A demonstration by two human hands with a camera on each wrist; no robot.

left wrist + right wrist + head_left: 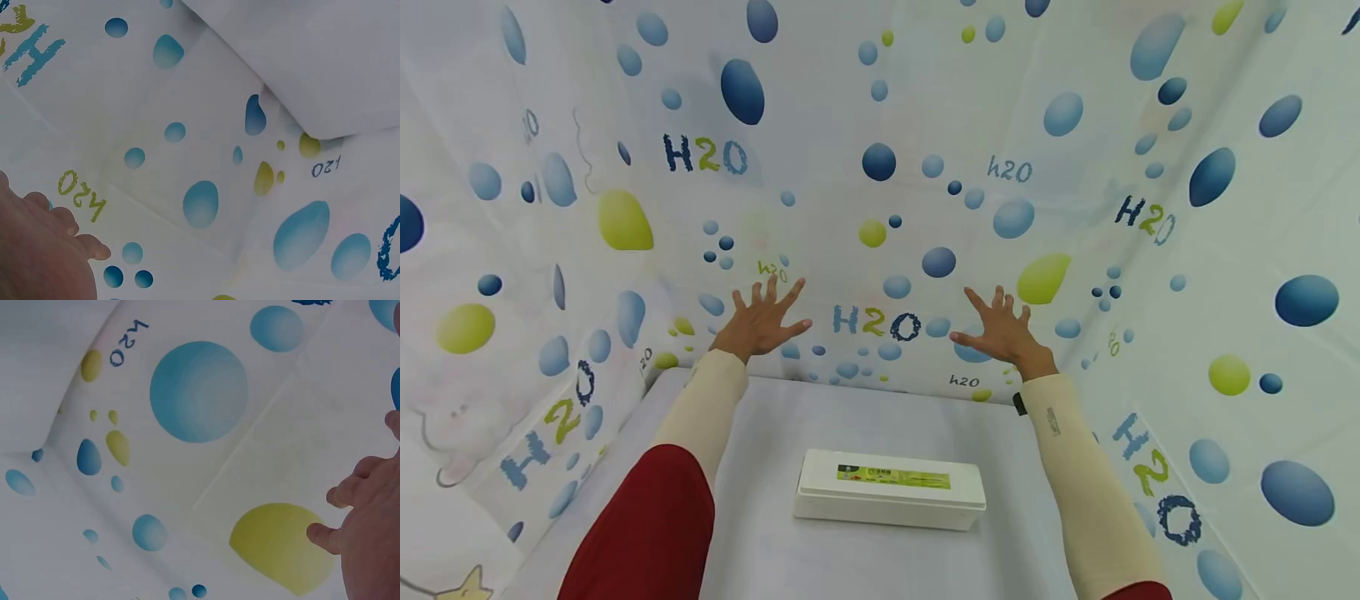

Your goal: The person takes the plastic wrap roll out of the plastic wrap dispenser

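Both arms reach forward over the table in the head view. My left hand has its fingers spread and holds nothing. My right hand is likewise spread, level with the left and well apart from it. Below and between the two forearms, a long white box lies on the white table; a yellow-green label runs along its lid. Neither hand touches the box. Part of the left hand shows at the lower left of the left wrist view, and part of the right hand at the right of the right wrist view.
A white curtain printed with blue and green drops and "H2O" lettering stands behind the table and along both sides. The white table has its far edge just under the hands. A small black object sits by the right wrist.
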